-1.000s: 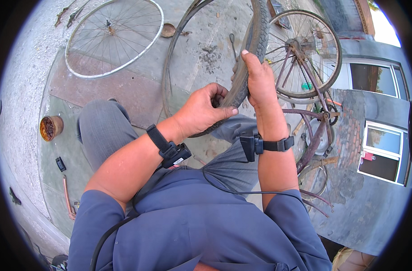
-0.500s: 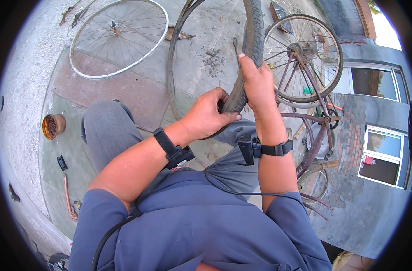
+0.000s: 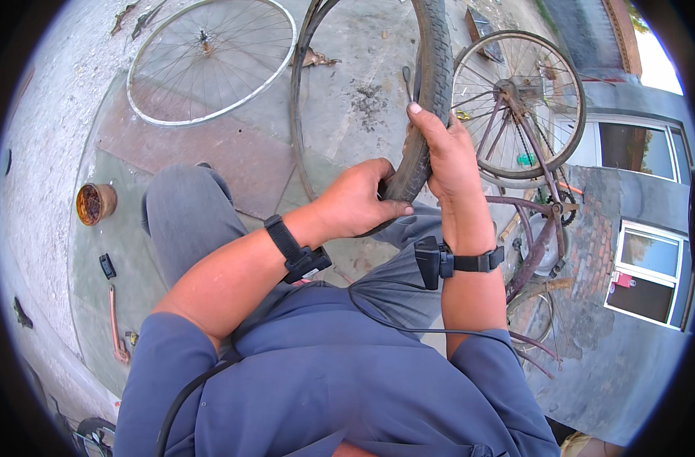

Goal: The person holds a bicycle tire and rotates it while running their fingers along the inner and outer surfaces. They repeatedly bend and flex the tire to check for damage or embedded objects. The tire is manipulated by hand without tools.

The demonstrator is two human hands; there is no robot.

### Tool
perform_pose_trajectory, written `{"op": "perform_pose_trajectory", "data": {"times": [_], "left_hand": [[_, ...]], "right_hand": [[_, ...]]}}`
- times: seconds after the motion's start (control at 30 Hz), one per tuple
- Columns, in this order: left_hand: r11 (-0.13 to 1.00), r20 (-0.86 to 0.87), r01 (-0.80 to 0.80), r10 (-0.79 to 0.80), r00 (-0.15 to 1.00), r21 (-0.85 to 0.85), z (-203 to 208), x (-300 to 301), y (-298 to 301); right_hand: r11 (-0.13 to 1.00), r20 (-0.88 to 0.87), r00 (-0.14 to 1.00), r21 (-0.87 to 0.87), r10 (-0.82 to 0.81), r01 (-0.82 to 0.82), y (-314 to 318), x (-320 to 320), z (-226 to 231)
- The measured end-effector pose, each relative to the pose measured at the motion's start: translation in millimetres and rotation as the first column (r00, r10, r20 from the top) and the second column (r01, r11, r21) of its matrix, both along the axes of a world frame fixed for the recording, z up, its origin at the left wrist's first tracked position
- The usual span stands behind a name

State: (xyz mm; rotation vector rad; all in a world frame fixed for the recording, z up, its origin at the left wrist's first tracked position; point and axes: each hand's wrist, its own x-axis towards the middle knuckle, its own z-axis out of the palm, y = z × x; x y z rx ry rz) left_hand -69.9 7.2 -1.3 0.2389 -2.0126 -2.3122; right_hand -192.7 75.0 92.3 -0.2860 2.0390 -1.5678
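Observation:
A worn black bicycle tyre (image 3: 437,72) stands up in front of me, its loop running past the top of the picture. My left hand (image 3: 355,199) pinches the tyre's lowest part, thumb on the near side and fingers curled inside the opening. Higher on the right side, my right hand (image 3: 448,156) wraps around the tread, its thumb pointing up along the inner edge. Close to that thumb shows a thin dark piece with a looped end (image 3: 407,75); I cannot tell whether it touches the tyre.
A bare spoked wheel rim (image 3: 138,99) lies far left by a brown sheet (image 3: 195,156). An upturned purple bicycle frame (image 3: 534,247) with its rear wheel (image 3: 572,114) stands right. On the left are a rusty tin (image 3: 96,204), a small black object (image 3: 107,266) and a reddish-handled tool (image 3: 115,324).
My view has shifted slightly, so the surroundings sit a little lower and further right. Both hands keep their hold on the tyre at nearly the same spots.

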Motion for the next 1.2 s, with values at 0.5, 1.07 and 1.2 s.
{"op": "perform_pose_trajectory", "data": {"times": [0.5, 1.07, 1.2], "left_hand": [[0.999, 0.006, 0.022, -0.022, 1.0, -0.05, -5, 2, 10], [0.826, -0.089, -0.092, 0.169, 0.982, 0.556, 32, 8, -65], [0.857, -0.092, -0.126, 0.197, 0.976, 0.5, 43, 11, -66]], "right_hand": [[0.996, -0.145, 0.988, 0.062, -0.059, 0.068, -1, 3, -3], [0.986, -0.16, 0.972, 0.028, 0.17, -0.167, 19, 42, -9], [0.975, -0.128, 0.967, -0.001, 0.219, -0.221, 17, 60, -12]]}}
